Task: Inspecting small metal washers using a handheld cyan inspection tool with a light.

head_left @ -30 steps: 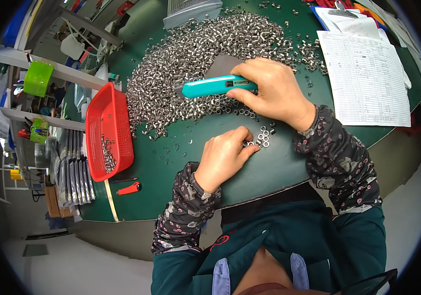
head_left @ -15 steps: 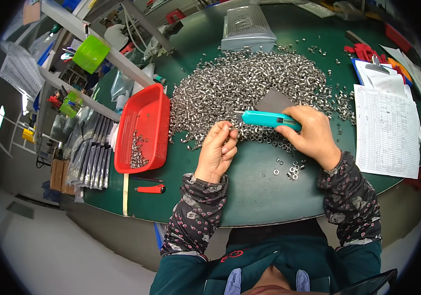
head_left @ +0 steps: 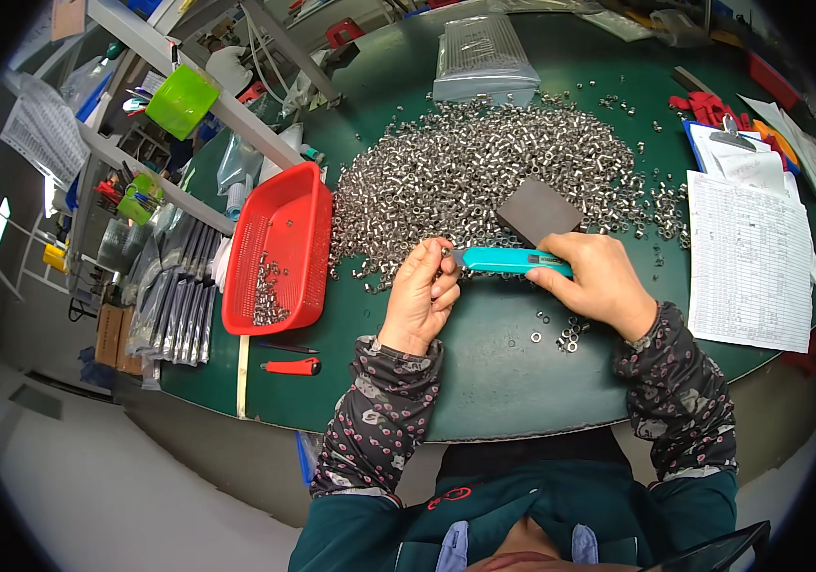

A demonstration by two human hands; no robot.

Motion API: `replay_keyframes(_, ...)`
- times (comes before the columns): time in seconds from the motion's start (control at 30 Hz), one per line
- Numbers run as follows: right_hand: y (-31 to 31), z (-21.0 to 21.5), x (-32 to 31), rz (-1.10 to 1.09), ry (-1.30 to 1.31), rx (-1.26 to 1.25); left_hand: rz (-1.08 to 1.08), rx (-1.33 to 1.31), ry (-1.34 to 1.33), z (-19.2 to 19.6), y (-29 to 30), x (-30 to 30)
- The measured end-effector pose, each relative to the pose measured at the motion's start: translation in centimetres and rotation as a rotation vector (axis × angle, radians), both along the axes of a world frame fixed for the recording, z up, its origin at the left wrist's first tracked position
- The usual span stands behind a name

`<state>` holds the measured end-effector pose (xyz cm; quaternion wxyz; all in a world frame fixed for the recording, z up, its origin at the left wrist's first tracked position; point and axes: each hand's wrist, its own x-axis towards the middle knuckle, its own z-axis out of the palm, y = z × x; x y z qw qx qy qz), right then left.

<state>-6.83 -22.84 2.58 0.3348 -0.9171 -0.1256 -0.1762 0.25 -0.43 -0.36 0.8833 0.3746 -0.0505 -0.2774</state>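
Note:
My left hand (head_left: 420, 294) is closed, with a small metal ring (head_left: 446, 252) pinched between thumb and fingertips. In my right hand (head_left: 603, 284) is a teal utility knife (head_left: 508, 260), pointing left. Its tip meets the ring or lies right beside it; the exact contact is too small to tell. Beyond both hands spreads a large heap of small metal rings (head_left: 465, 157) on the green table (head_left: 513, 391). A dark grey-brown block (head_left: 539, 210) rests on the heap's near right part, just past my right hand. Several loose rings (head_left: 572, 334) lie nearer to me.
At left stands a red basket (head_left: 308, 257) with some rings inside, and a red cutter (head_left: 291, 366) lies below it. Printed sheets (head_left: 749, 257) and a clipboard (head_left: 734, 133) occupy the right side. Bagged parts (head_left: 486, 57) lie at the back. Red gloves (head_left: 703, 105) sit far right.
My right hand has come slightly nearer to me, uncovering more of the block. The knife has levelled and its tip has moved left to the ring in my left hand.

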Motion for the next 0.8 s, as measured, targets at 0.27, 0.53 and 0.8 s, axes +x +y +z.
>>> replay_keyframes(0.27, 0.07, -0.08, -0.05, 0.022, 0.012, -0.006, -0.003, 0.099, -0.060, 0.41, -0.33, -0.42)
replay_keyframes(0.53, -0.02, 0.26, 0.00, 0.009, 0.028, 0.124, 0.008, -0.032, 0.059, 0.16, -0.09, -0.20)
replay_keyframes(0.8, -0.25, 0.51, -0.04, 0.005, 0.103, 0.045, 0.053, 0.004, 0.060, 0.24, 0.01, -0.09)
